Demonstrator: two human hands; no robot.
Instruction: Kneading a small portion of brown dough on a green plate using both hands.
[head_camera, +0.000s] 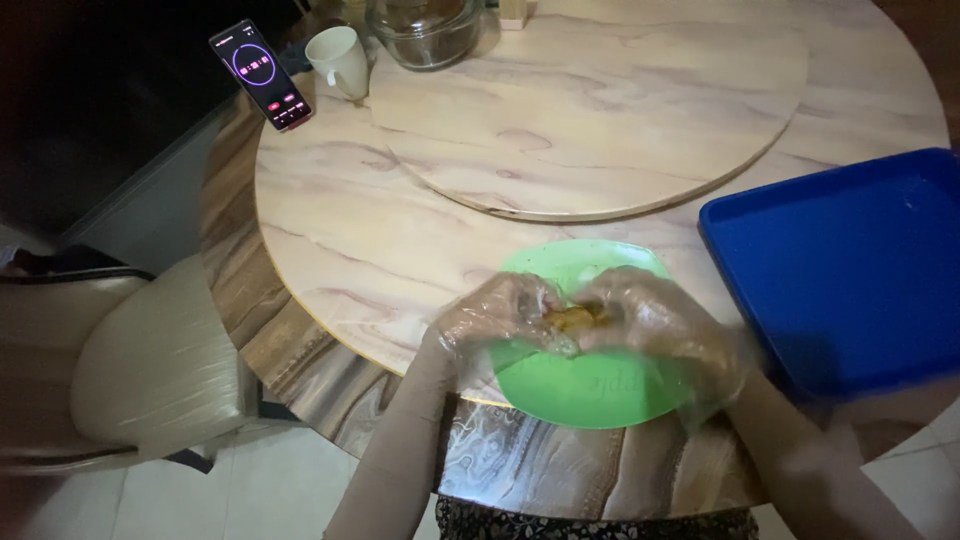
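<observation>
two hands: both wear clear, loose plastic gloves and meet over a round green plastic plate (590, 385).
left hand (497, 322): fingers curled inward, pinching the left end of a small golden-brown piece of food (572, 319).
right hand (665, 325): fingers bent onto the right end of the same piece; blurred, so the exact grip is hard to read.
food: held between the two hands, just above the plate's middle.
plate: sits at the near edge of a round marble-patterned table (330, 230).
right side: a blue rectangular plastic tray (850, 260), just beside the plate.
table centre: a round turntable (600, 100).
far left: a lit smartphone (260, 73), a white mug (340, 60), a glass jar (425, 30).
beside table: a beige padded chair (150, 370).
</observation>
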